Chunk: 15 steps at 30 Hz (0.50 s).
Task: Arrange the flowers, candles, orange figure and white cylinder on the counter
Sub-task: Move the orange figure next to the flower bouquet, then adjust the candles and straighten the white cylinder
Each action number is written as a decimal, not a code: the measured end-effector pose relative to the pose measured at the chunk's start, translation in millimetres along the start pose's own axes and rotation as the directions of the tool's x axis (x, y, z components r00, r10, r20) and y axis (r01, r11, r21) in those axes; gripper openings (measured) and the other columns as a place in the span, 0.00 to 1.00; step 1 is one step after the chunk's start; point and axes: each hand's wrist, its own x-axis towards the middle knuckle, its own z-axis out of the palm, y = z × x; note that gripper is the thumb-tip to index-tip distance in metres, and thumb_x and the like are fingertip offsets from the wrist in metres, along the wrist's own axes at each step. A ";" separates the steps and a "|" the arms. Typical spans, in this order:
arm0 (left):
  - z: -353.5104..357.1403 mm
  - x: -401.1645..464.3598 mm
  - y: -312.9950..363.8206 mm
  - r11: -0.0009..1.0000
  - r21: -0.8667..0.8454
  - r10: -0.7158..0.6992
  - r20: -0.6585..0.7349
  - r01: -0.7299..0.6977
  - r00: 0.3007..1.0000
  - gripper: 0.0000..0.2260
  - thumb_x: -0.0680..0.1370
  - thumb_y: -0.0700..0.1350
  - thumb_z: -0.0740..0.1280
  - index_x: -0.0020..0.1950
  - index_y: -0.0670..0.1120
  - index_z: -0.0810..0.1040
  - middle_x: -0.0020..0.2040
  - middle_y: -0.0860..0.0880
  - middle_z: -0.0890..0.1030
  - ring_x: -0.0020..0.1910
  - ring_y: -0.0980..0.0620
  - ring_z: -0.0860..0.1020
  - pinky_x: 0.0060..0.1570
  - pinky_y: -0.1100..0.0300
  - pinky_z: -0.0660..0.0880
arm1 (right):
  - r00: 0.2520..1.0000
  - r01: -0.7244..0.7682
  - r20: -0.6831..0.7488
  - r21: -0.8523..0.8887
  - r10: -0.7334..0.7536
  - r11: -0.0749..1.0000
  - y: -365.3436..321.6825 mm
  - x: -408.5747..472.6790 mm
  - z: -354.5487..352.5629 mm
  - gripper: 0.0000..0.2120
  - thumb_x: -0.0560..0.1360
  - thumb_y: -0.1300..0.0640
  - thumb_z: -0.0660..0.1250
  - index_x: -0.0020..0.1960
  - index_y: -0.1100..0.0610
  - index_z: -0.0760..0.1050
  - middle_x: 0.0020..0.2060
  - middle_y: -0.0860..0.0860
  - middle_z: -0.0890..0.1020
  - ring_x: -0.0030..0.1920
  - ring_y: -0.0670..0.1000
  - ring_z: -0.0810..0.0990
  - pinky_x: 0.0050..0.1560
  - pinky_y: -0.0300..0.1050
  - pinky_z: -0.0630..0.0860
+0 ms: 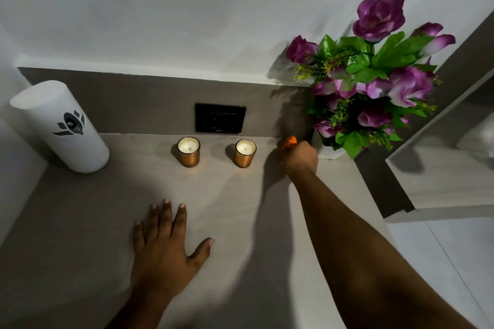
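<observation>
My right hand is closed around the orange figure at the back right of the counter; only the figure's top shows above my fingers. Just right of it stands the bunch of purple flowers with green leaves in a white pot. Two candles in copper glasses stand side by side near the back wall, one on the left and one on the right. The white cylinder with a black flower mark stands at the back left. My left hand lies flat on the counter, fingers spread.
A black wall socket sits on the grey backsplash behind the candles. The counter ends at a side wall on the left. Past its right edge are a lower pale shelf and a white floor.
</observation>
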 end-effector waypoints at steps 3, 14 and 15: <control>2.8 0.4 -0.6 1.000 -0.004 0.002 -0.002 -0.002 1.000 0.44 0.69 0.76 0.42 0.77 0.51 0.58 0.79 0.43 0.58 0.78 0.41 0.52 0.74 0.39 0.50 | 0.999 -0.049 0.014 0.042 0.048 0.998 0.6 -1.6 -2.4 0.19 0.77 0.46 0.66 0.52 0.64 0.80 0.52 0.63 0.83 0.54 0.65 0.81 0.51 0.52 0.77; -2.6 18.0 1.8 0.977 -0.205 -0.069 -0.096 0.048 0.993 0.38 0.71 0.69 0.61 0.72 0.45 0.67 0.74 0.41 0.69 0.74 0.39 0.64 0.71 0.40 0.61 | 0.979 0.205 -0.109 0.521 -0.174 0.829 9.8 -135.0 23.7 0.20 0.77 0.56 0.70 0.67 0.59 0.74 0.57 0.55 0.80 0.51 0.49 0.79 0.51 0.33 0.75; -6.5 27.6 4.3 0.952 -0.295 -0.115 -0.107 0.079 0.988 0.36 0.71 0.65 0.65 0.72 0.44 0.67 0.73 0.40 0.70 0.73 0.39 0.65 0.70 0.41 0.64 | 0.988 0.144 -0.031 0.528 -0.151 0.837 5.9 -136.7 32.9 0.24 0.77 0.54 0.70 0.71 0.59 0.70 0.62 0.55 0.78 0.56 0.51 0.79 0.55 0.40 0.78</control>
